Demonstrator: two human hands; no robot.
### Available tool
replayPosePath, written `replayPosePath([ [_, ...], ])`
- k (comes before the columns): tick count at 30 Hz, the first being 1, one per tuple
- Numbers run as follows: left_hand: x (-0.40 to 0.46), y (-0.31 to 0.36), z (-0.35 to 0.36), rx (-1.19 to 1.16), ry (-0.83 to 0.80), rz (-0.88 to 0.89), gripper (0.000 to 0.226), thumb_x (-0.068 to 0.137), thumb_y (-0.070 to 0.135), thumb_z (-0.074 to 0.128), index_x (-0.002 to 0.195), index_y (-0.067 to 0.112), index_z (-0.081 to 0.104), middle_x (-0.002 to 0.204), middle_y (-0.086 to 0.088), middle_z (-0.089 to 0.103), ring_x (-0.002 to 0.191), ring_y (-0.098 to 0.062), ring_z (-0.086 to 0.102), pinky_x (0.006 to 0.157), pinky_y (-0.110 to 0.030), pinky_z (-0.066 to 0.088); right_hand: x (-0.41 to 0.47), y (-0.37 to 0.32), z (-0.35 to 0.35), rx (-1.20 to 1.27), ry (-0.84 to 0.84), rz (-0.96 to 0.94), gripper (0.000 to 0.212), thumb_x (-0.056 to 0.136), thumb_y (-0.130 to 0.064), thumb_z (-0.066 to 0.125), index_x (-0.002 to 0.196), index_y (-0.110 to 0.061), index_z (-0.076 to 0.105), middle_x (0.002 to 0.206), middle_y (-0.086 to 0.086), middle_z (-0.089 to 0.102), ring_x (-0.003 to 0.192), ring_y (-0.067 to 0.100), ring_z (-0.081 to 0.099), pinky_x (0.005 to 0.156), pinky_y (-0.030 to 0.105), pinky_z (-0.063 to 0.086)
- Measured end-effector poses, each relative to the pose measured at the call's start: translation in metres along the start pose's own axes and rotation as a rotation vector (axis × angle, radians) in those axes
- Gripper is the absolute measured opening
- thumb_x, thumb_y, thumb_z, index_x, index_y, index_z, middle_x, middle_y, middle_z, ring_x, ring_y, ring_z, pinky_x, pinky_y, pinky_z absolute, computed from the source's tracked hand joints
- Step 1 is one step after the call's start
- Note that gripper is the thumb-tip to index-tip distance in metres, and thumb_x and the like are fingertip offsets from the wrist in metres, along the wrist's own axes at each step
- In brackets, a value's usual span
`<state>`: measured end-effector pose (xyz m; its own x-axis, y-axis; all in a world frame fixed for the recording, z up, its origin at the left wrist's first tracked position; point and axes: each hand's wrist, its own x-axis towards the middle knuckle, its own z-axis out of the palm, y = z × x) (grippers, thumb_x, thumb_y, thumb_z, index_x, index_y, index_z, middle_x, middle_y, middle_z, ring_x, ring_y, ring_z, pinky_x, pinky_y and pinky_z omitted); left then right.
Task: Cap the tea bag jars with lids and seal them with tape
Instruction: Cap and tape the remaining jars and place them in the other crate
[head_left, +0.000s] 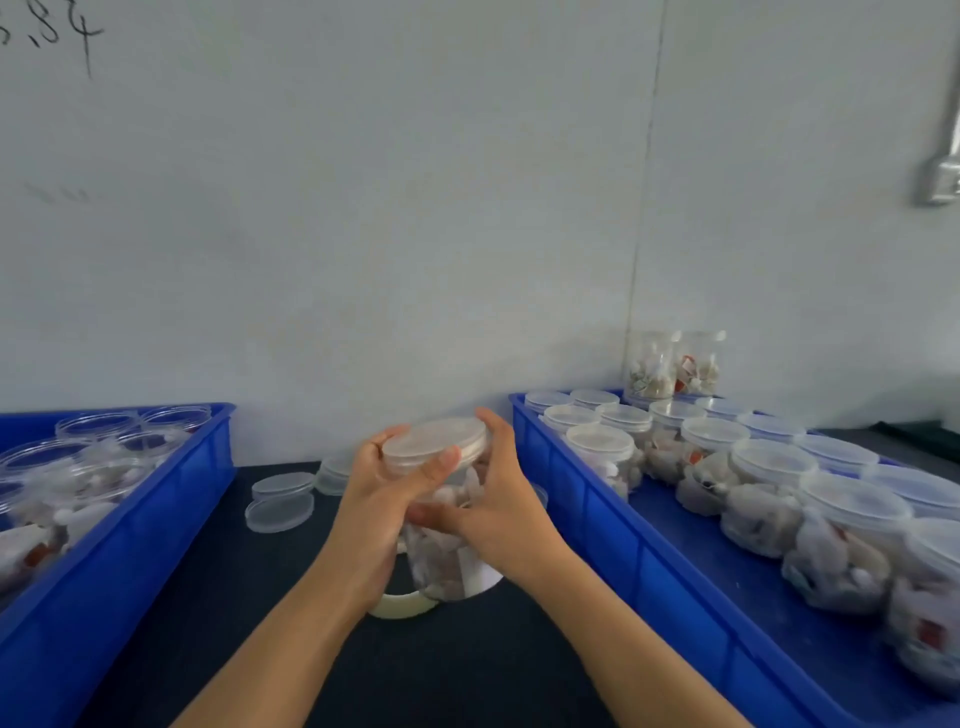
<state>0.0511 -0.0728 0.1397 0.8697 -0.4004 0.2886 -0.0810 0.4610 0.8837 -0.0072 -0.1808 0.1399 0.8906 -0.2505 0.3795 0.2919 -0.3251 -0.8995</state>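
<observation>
Between two blue trays (582, 499), both hands grasp one jar (441, 540) held above the dark table (208, 597): the left hand (374, 499) curls round the lid (434, 444), the right hand (498, 509) wraps the body. Two loose lids (283, 501) lie left of it, two more jars (675, 364) stand far right by the wall.

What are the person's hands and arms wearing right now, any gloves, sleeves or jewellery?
Nothing is worn that shows. The left hand and right hand are bare, without gloves, and no ring is visible. Both forearms are bare down to the bottom edge of the picture: no sleeve, watch or wristband appears.
</observation>
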Motion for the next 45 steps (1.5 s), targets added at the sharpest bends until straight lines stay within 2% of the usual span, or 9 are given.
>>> replayPosePath([
  [3,0.002,-0.001,0.027,-0.004,0.001,0.028,0.085,0.046,0.029,0.080,0.124,0.013,0.050,0.117,-0.010,0.065,0.094,-0.017,0.070,0.066,-0.025,0.055,0.002,-0.013,-0.018,0.020,0.064,0.022,0.108,0.066,-0.008,0.087,0.147,-0.023,0.017,0.118,-0.014,0.051,0.111,0.008,0.057,0.076,0.013,0.053],
  [8,0.007,0.002,0.068,0.055,-0.119,0.082,0.076,0.060,0.032,0.076,0.129,0.015,0.047,0.115,-0.005,0.066,0.085,-0.005,0.071,0.062,-0.015,0.053,0.001,-0.033,-0.056,-0.006,0.201,0.054,0.106,0.066,0.003,0.083,0.147,-0.024,0.020,0.130,0.003,0.051,0.116,0.019,0.056,0.088,0.030,0.056],
  [13,0.020,-0.009,0.113,0.134,-0.228,0.112,0.032,0.096,0.026,0.055,0.126,0.016,0.053,0.115,-0.003,0.068,0.089,0.001,0.069,0.067,-0.012,0.052,0.014,-0.044,-0.105,-0.002,0.401,0.039,0.097,0.064,0.007,0.081,0.142,-0.019,0.029,0.123,0.006,0.055,0.112,0.022,0.057,0.090,0.039,0.055],
  [18,0.037,-0.044,0.143,0.359,-0.379,0.060,0.027,0.102,0.025,0.047,0.127,0.033,0.041,0.113,0.030,0.052,0.088,0.029,0.052,0.070,0.003,0.041,0.029,-0.024,-0.160,-0.103,0.564,0.163,0.089,0.063,0.008,0.079,0.135,-0.017,0.032,0.111,0.005,0.056,0.096,0.020,0.060,0.069,0.030,0.052],
  [21,0.051,-0.062,0.158,0.634,-0.425,0.055,0.040,0.100,0.025,0.048,0.140,0.024,0.040,0.138,0.009,0.052,0.124,-0.005,0.051,0.102,-0.026,0.042,0.033,0.004,-0.185,-0.147,0.606,0.325,0.087,0.059,0.010,0.083,0.126,-0.014,0.033,0.105,0.007,0.055,0.102,0.026,0.056,0.084,0.041,0.053],
  [27,0.068,-0.102,0.173,1.201,-0.551,0.052,0.056,0.098,0.043,0.046,0.146,0.018,0.029,0.138,-0.013,0.053,0.122,-0.033,0.051,0.101,-0.044,0.043,0.033,0.048,-0.210,-0.264,0.486,0.763,0.094,0.057,0.008,0.084,0.136,-0.003,0.033,0.125,0.024,0.050,0.118,0.046,0.048,0.087,0.069,0.045],
  [34,0.083,-0.121,0.185,1.405,-0.638,0.213,0.043,0.096,0.035,0.052,0.133,0.013,0.042,0.126,-0.015,0.057,0.112,-0.032,0.054,0.085,-0.039,0.040,0.041,0.079,-0.221,-0.596,0.514,0.764,0.102,0.069,-0.013,0.086,0.145,-0.005,0.019,0.133,0.023,0.045,0.118,0.038,0.052,0.087,0.047,0.054],
  [39,0.090,-0.120,0.197,1.427,-0.734,0.156,0.052,0.095,0.019,0.050,0.142,0.008,0.029,0.135,-0.020,0.048,0.121,-0.036,0.048,0.090,-0.042,0.041,0.049,0.087,-0.227,-0.825,0.516,0.784,0.088,0.077,-0.029,0.080,0.142,-0.006,0.025,0.138,0.025,0.033,0.124,0.039,0.043,0.092,0.043,0.050],
  [45,0.093,-0.123,0.198,1.453,-0.753,0.151,0.060,0.094,0.024,0.054,0.147,0.011,0.030,0.145,-0.016,0.042,0.129,-0.033,0.044,0.098,-0.041,0.039,0.067,0.091,-0.231,-0.687,0.525,0.675,0.054,0.089,-0.017,0.065,0.132,0.004,0.040,0.125,0.023,0.055,0.098,0.028,0.057,0.068,0.034,0.052],
])
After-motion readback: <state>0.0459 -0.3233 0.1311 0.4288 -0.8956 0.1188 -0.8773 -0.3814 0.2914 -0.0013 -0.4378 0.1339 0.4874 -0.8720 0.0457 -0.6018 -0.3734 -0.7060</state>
